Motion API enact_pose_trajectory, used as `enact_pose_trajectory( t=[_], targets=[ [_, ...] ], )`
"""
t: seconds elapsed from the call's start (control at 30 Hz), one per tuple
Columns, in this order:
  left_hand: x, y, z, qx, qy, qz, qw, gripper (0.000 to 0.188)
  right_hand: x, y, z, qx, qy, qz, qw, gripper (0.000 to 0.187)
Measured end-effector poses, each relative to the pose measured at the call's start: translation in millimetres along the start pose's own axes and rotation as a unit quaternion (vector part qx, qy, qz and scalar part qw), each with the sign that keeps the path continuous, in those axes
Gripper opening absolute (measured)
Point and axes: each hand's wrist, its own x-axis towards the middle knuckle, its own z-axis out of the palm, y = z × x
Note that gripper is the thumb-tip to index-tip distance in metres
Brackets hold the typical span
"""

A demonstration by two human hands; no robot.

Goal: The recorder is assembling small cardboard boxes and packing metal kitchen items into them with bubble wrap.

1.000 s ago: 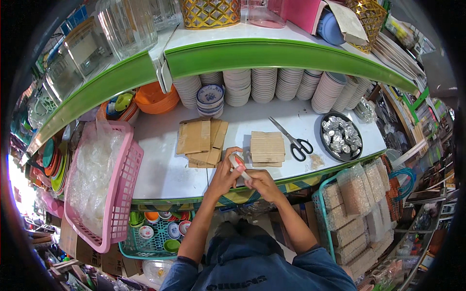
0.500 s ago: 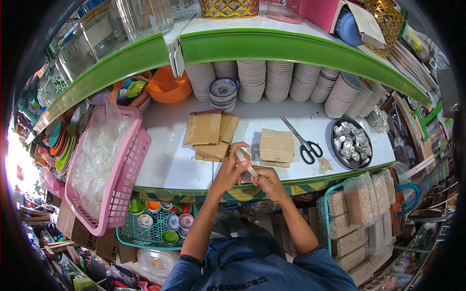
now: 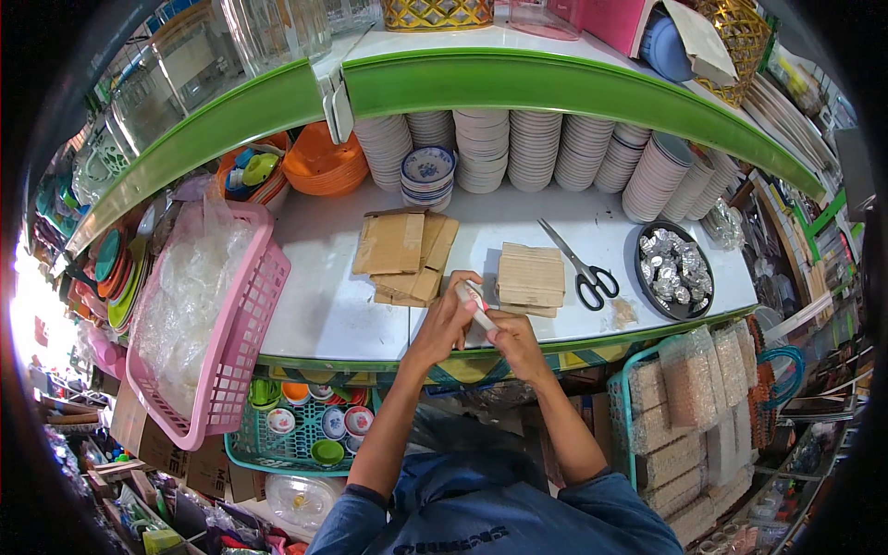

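Over the front edge of the white shelf, my two hands meet on a small, pale roll (image 3: 478,311) that looks like tape. It is tilted and seen nearly edge-on, with a bit of red showing on it. My left hand (image 3: 448,319) wraps its fingers round the far end. The fingers of my right hand (image 3: 515,343) pinch the near end. Just beyond them lies a stack of cut cardboard pieces (image 3: 531,277), and to its left a pile of larger folded cardboard (image 3: 404,254). Black-handled scissors (image 3: 592,280) rest to the right.
A black bowl (image 3: 641,277) of foil-wrapped pieces sits at right. Stacked bowls (image 3: 535,153) line the back beneath a green-edged upper shelf (image 3: 555,83). A pink basket (image 3: 264,305) of clear plastic stands left. Below are teal baskets, one with small dishes (image 3: 242,435), another with bubble-wrapped packs (image 3: 618,407).
The roll has turned slightly in my hands, so more red shows. My right fingers have shifted a little along it. The whole view has moved slightly.
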Motion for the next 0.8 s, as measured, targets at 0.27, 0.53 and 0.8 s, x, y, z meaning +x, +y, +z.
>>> enact_pose_trajectory(
  t=[0.27,0.53,0.8],
  targets=[
    [-3.9,14.2,9.9,0.094,0.020,0.008,0.995,0.058,-4.4,1.2,-6.7,-0.016,-0.016,0.077,0.997,0.025],
    [-3.1,9.6,8.0,0.052,-0.008,0.006,0.999,0.059,-6.5,-7.4,-11.3,-0.025,-0.042,-0.009,0.999,0.021],
    [0.7,2.2,1.8,0.004,0.012,-0.044,0.999,0.048,-10.2,-6.1,-16.8,0.080,-0.017,0.148,0.986,0.023]
  ],
)
